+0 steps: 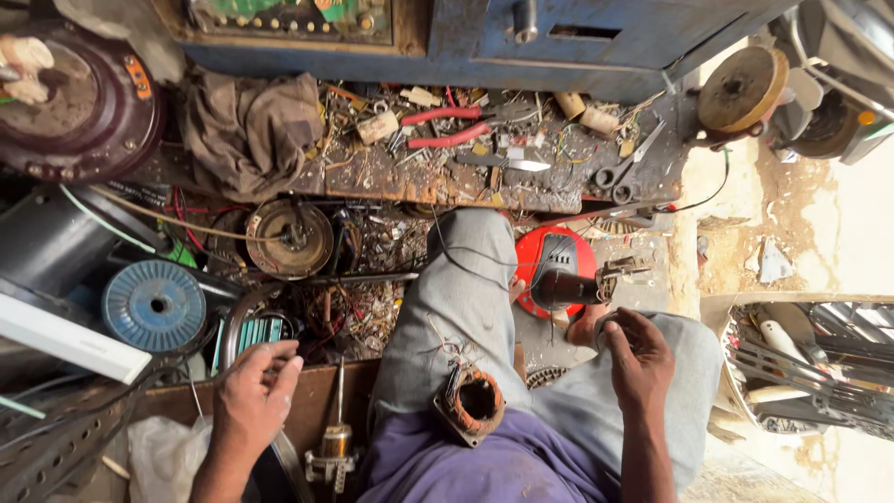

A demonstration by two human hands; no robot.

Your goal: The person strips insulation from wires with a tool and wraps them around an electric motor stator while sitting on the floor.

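Observation:
A small rusty motor winding (469,402) with loose thin wires rests on my lap, between my grey trouser legs (466,307). My left hand (253,393) hovers to the left of my knee over a cluttered floor, fingers curled, and I cannot make out anything in it. My right hand (637,359) is by my right knee, fingers loosely bent, just below a black-handled tool (577,287) that lies over a red round object (549,265). Whether it touches the tool is unclear.
A wooden bench (419,177) ahead carries red-handled pliers (447,126), scissors (626,168), a knife (503,163) and a brown rag (250,126). A blue wire spool (154,305), a round metal rotor (289,237) and a wire tray (810,368) surround me.

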